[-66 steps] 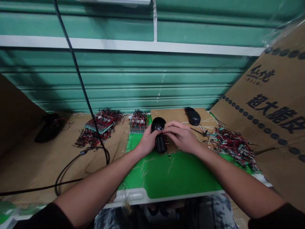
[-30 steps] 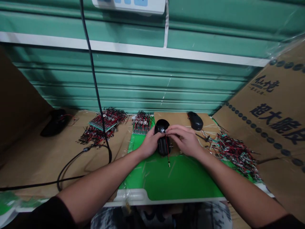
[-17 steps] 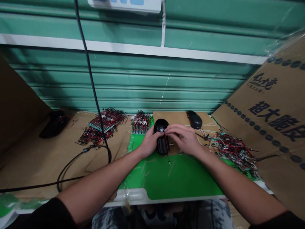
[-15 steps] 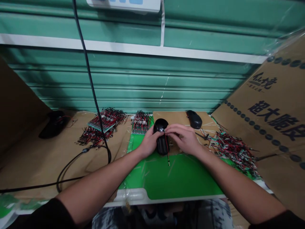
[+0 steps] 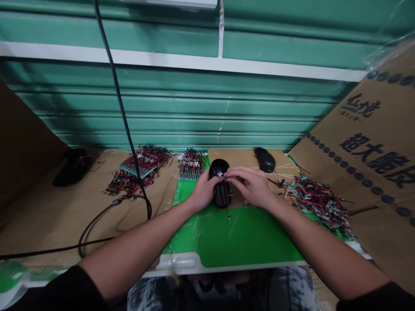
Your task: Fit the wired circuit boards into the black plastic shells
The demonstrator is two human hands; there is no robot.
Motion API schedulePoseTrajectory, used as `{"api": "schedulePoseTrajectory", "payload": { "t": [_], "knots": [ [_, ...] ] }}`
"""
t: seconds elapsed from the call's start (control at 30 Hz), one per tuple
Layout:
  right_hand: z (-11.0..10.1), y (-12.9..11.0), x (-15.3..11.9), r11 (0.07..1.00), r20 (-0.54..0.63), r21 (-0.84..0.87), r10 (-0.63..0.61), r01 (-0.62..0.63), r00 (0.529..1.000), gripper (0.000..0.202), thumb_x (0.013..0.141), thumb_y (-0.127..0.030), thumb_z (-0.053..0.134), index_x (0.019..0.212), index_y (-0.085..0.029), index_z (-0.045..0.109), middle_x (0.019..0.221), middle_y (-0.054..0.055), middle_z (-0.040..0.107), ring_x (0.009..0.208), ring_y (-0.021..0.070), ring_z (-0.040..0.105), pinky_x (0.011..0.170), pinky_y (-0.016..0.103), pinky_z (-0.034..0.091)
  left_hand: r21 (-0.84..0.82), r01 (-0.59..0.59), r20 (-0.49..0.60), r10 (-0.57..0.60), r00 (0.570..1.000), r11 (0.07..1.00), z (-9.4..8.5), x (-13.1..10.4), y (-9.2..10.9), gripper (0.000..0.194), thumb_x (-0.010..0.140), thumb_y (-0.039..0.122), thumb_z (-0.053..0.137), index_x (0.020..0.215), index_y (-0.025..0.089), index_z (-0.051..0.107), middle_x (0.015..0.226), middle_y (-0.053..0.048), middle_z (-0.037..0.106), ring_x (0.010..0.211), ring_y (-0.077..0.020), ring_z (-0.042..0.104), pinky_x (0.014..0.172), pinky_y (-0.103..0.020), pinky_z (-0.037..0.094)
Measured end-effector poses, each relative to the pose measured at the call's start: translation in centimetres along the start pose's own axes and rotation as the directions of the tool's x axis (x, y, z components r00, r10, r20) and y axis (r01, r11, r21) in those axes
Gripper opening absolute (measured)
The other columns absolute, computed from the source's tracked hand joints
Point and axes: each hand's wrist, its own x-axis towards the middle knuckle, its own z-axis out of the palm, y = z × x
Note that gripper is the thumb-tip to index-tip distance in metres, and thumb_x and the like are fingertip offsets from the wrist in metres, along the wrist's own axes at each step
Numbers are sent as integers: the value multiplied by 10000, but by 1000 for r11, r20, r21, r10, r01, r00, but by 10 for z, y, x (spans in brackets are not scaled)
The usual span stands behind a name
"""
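Observation:
My left hand (image 5: pixel 204 192) is wrapped around the left side of a black mouse-shaped plastic housing (image 5: pixel 221 196), its thumb lying across the middle. The housing stands with its rounded end away from me at the far edge of the green mat (image 5: pixel 246 242). My right hand (image 5: pixel 251 183) pinches a thin red-and-black wire lead (image 5: pixel 227 203) at the housing's middle. This lead hangs down over the housing, and a small tip on its end rests over the mat. My fingertips hide the exact spot where it meets the housing.
Bundles of wired circuit boards (image 5: pixel 192 166) stand behind my left hand, with another stack (image 5: pixel 142 162) farther left. A tangled wire pile (image 5: pixel 320 203) lies right. Black mouse-shaped pieces sit back right (image 5: pixel 265 160) and far left (image 5: pixel 73 168). A black cable (image 5: pixel 121 101) hangs down left; cardboard (image 5: pixel 379 151) flanks the right.
The view has tipped slightly, shifting the scene a little. Both hands stay at the housing with the same hold; the dangling lead has barely moved.

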Motion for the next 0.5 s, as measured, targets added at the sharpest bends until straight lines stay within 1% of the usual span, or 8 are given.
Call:
{"api": "schedulePoseTrajectory", "payload": {
  "t": [0.13, 0.27, 0.37, 0.5],
  "knots": [
    [0, 1, -1, 999, 2, -43, -28, 28, 1000, 186, 1022, -174, 651, 1187, -243, 702, 1124, 63, 774, 1000, 189, 750, 918, 334, 620, 8, 5, -1, -5, 1000, 1000, 1, 0, 1, 315, 627, 309, 780, 882, 166, 663, 839, -1, 663, 861, -199, 585, 826, -301, 476],
    [0, 1, -2, 998, 10, -37, -45, 46, 999, 195, 1033, -168, 631, 1203, -244, 689, 1140, 72, 766, 1018, 191, 743, 929, 348, 620, 18, 8, -3, -8, 1000, 1000, -1, 2, 0, 326, 633, 319, 785, 893, 165, 664, 844, -1, 665, 861, -199, 586, 836, -307, 475],
    [0, 1, -2, 998, 13, -30, -49, 49, 999, 196, 1037, -162, 621, 1206, -239, 683, 1142, 79, 760, 1029, 192, 737, 934, 356, 619, 16, 13, -1, -13, 1000, 1000, -1, 2, -1, 339, 637, 327, 787, 908, 165, 664, 842, 2, 661, 837, -191, 581, 815, -304, 475],
    [1, 1, -3, 998, 24, -26, -48, 49, 999, 214, 1028, -174, 637, 1227, -241, 675, 1156, 85, 752, 1038, 198, 732, 931, 362, 621, 29, -10, 17, 10, 1000, 1000, -2, 1, 0, 332, 649, 333, 777, 909, 164, 659, 842, 3, 653, 826, -184, 568, 804, -296, 469]
  ]
}}
